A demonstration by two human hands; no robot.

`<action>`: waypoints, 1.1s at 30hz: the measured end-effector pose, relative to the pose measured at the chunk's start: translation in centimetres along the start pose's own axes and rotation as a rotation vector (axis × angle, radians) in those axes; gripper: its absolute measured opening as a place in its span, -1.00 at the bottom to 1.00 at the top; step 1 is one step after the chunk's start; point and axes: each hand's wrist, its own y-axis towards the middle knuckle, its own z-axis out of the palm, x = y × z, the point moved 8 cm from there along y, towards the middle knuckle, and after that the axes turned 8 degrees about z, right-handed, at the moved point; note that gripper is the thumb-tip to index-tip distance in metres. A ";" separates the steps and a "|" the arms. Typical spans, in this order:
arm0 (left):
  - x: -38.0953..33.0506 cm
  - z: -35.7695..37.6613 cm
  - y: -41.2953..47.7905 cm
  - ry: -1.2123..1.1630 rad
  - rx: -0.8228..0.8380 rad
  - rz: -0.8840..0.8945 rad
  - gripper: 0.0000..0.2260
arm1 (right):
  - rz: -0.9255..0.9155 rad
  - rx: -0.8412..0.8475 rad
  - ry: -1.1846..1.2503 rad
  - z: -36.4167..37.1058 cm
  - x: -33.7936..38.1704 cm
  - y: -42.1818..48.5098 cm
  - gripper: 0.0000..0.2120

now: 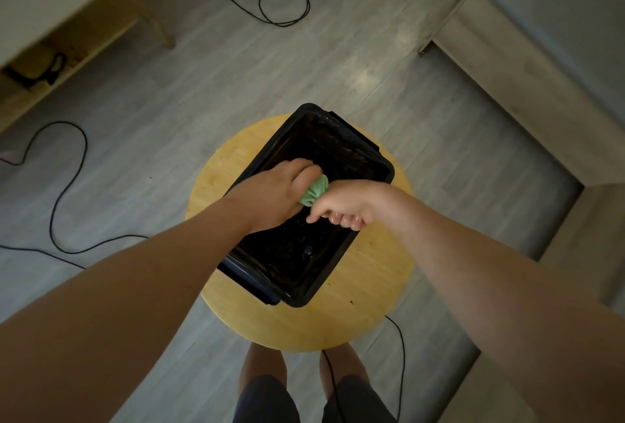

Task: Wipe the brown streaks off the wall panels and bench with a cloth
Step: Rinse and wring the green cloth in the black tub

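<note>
Both arms reach forward, hands meeting.
Left hand and right hand each grip the cloth, fingers curled.

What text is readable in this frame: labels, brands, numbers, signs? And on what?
None can be read.
The black tub, the round wooden stool and the green cloth show no print.
The dark item on the shelf at upper left is too dim and blurred to tell whether it bears any marking.

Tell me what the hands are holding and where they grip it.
A bunched green cloth: the left hand grips one end, the right hand the other, over the black tub.
</note>
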 end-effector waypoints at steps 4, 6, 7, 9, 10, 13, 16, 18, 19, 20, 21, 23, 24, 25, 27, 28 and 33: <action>-1.3 -1.0 -0.4 0.104 -0.066 0.162 -0.33 | 0.077 0.267 0.116 0.8 -0.6 -1.3 -0.65; -1.7 -1.4 -0.4 0.067 -0.071 0.201 -0.29 | 0.097 0.344 0.113 1.4 -0.7 -1.9 -0.64; -1.8 -1.5 -0.4 0.089 -0.064 0.208 -0.28 | 0.105 0.366 0.105 1.9 -0.6 -2.2 -0.65; -1.2 -1.6 -0.1 0.230 0.023 0.137 -0.25 | 0.106 0.361 0.151 2.9 -0.3 -2.3 -0.68; -0.8 -1.7 0.0 0.311 0.110 0.069 -0.30 | 0.093 0.332 0.194 3.3 0.0 -2.3 -0.69; 0.2 -2.0 0.1 0.418 0.333 -0.101 -0.65 | -0.004 0.146 0.207 3.6 1.0 -2.2 -0.68; 0.0 -2.3 1.0 0.377 0.395 -0.172 -0.89 | -0.193 -0.335 -0.152 1.7 2.6 -2.5 -0.73; 0.2 -2.0 1.4 0.274 0.431 -0.261 -0.94 | -0.281 -0.596 -0.339 0.6 3.5 -3.0 -0.74; 0.5 -1.7 1.4 0.198 0.453 -0.310 -0.91 | -0.315 -0.675 -0.391 0.4 3.8 -3.3 -0.73; 0.8 -1.4 1.4 0.110 0.483 -0.356 -0.89 | -0.341 -0.740 -0.446 0.2 4.1 -3.6 -0.72; 1.2 -0.9 1.2 0.019 0.514 -0.392 -0.88 | -0.364 -0.789 -0.503 0.1 4.3 -3.8 -0.72; 1.8 0.1 0.7 -0.128 0.580 -0.446 -0.84 | -0.399 -0.849 -0.594 0.3 4.8 -3.8 -0.70; 2.0 0.5 0.3 -0.181 0.615 -0.463 -0.81 | -0.414 -0.867 -0.632 0.6 5.0 -3.8 -0.68; 2.2 1.0 0.0 -0.224 0.653 -0.466 -0.78 | -0.426 -0.876 -0.670 0.9 5.3 -3.8 -0.66; 2.1 1.8 -0.7 -0.291 0.736 -0.465 -0.70 | -0.442 -0.874 -0.740 1.4 5.6 -3.7 -0.65; 2.1 2.0 -0.9 -0.337 0.757 -0.482 -0.66 | -0.444 -0.873 -0.762 1.6 5.7 -3.7 -0.65; 2.4 2.1 -1.5 -0.540 0.781 -0.625 -0.72 | -0.416 -0.914 -0.811 1.2 6.1 -4.4 -0.75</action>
